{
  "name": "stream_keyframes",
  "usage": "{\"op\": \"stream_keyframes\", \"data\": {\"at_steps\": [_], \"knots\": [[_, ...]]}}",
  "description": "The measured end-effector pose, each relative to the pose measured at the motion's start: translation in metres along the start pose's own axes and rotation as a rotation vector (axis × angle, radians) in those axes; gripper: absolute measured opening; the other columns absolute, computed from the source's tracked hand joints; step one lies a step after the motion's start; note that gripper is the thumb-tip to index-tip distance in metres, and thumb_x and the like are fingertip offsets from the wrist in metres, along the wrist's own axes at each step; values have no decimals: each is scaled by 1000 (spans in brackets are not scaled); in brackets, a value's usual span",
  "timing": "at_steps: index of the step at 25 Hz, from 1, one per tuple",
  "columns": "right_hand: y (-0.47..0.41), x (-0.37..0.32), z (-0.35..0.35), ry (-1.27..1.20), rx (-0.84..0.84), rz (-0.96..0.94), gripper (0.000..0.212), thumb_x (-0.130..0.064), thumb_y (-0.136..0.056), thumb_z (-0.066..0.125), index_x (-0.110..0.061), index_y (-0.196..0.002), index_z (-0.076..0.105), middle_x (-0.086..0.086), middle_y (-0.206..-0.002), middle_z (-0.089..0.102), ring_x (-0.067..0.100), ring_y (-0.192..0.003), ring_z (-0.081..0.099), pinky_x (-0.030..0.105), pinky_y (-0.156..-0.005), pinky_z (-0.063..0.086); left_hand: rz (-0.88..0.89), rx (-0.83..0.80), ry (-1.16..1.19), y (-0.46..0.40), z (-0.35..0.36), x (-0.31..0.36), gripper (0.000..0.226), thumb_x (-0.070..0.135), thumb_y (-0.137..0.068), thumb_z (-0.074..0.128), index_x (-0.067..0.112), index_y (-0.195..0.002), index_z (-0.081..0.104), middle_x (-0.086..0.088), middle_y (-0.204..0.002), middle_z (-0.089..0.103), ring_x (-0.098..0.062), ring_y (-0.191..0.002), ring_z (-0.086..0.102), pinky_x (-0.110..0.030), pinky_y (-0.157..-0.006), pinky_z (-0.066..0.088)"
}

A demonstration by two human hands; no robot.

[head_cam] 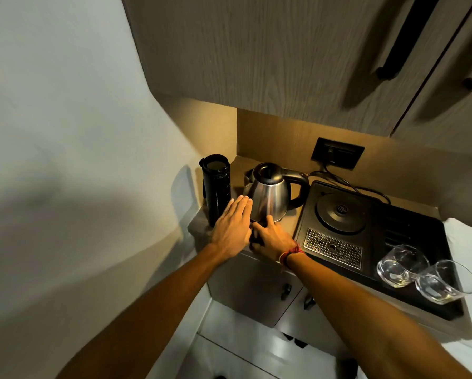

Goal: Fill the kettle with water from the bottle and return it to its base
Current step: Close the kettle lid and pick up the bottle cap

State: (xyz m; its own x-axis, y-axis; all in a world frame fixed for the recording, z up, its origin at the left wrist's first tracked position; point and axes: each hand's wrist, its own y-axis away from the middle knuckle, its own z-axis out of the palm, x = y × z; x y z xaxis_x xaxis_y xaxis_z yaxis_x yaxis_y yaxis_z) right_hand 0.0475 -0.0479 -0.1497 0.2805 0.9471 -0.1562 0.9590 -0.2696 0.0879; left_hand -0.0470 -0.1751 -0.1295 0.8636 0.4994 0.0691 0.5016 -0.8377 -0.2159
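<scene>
Both hands reach over the front edge of the table. One left hand lies flat with fingers straight and together, grasping nothing; its fingertips reach the gap between bottle and kettle and overlap the kettle's lower left side, though actual contact cannot be told. One right hand sits just in front of the kettle's foot, fingers curled around a small dark thing that is mostly hidden; what it is cannot be told. A red band circles that wrist.

One steel kettle stands upright on the table, off its base, lid shut, black handle pointing right. One black bottle stands upright just left of it, its top uncapped. One round base sits to the right in a black tray, with one perforated metal grille in front of it. Two clear glasses stand side by side, touching, at the tray's right front corner. One black wall socket sits behind, a cord running from it.
</scene>
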Motion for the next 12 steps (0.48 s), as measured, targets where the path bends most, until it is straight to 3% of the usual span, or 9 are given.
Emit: {"op": "stream_keyframes", "data": {"at_steps": [3,6,9,12], "knots": [[-4,-5,-29,-47,305,-95,72,-62,-81,50,-28,-142,32,10,-119,40,21,-97,50,31,-71,55,80,191,-2,-3,-34,-4,62,24,-98,46,1,-152,26,-18,-158,32,-29,-150,22,-43,-123,13],[-21,-20,-82,-312,535,-46,72,-63,-85,49,-26,-143,28,9,-125,40,18,-102,51,26,-76,53,40,462,64,-22,-85,-14,59,25,-95,42,2,-149,33,-18,-154,37,-30,-146,29,-47,-121,21],[-45,-40,-138,-477,542,-67,67,-59,-85,51,-28,-140,29,11,-131,40,28,-122,46,37,-101,47,-286,504,219,-32,-117,-36,69,22,-88,56,7,-150,28,-14,-155,33,-31,-143,32,-45,-117,31],[-62,-65,-168,-322,369,-158,68,-52,-88,50,-25,-147,29,18,-137,42,39,-130,35,46,-110,34,-493,306,465,-25,-113,-61,74,16,-83,69,7,-146,32,-14,-147,41,-32,-134,43,-47,-106,45]]}}
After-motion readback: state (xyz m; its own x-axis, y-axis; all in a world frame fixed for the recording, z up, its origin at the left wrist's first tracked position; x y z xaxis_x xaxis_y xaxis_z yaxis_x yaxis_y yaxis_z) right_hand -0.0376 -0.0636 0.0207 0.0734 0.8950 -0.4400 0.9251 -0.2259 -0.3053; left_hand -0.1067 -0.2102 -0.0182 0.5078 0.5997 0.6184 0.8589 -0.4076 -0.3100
